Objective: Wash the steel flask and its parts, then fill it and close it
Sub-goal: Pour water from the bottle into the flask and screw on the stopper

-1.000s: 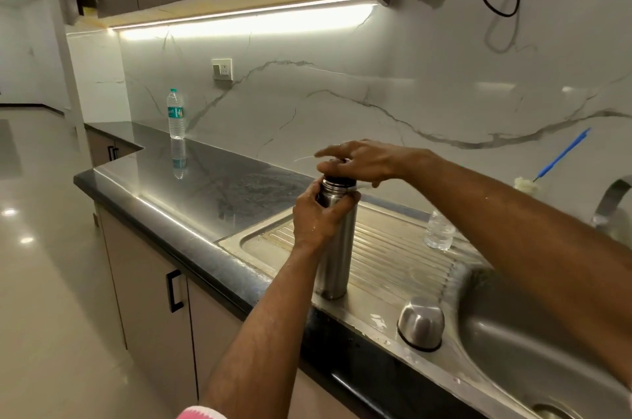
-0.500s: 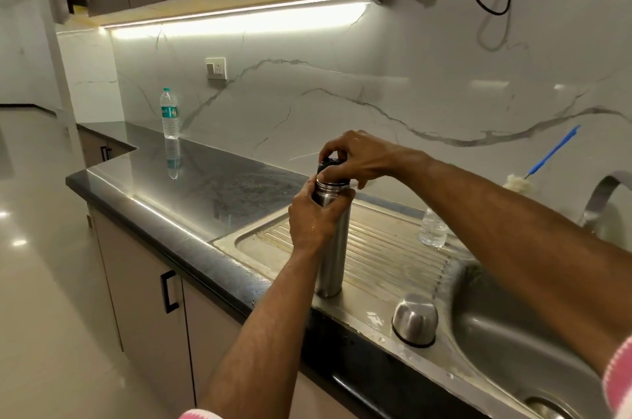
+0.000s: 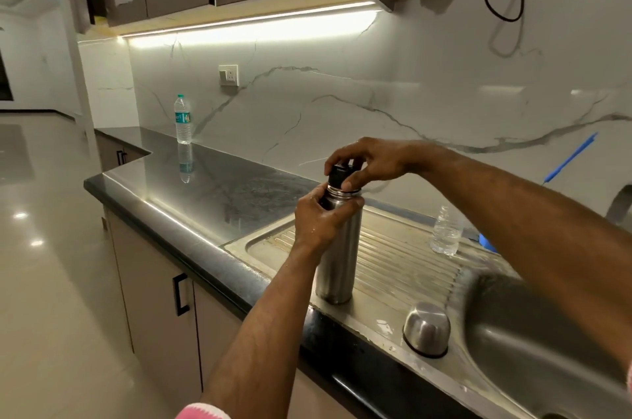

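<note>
Head view: your left hand (image 3: 325, 218) gripped the steel flask (image 3: 338, 258) standing upright on the sink's ribbed drainboard (image 3: 403, 258); your right hand (image 3: 367, 162) pinched the black stopper (image 3: 338, 175) at its mouth. Steel cap (image 3: 426, 329) sat nearby.

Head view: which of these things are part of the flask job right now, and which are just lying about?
In the job:
steel flask, upright on the drainboard, gripped by the left hand
black stopper, pinched by the right hand
steel cap by the sink

Lying about:
labelled water bottle
small clear bottle
blue-handled brush
</note>
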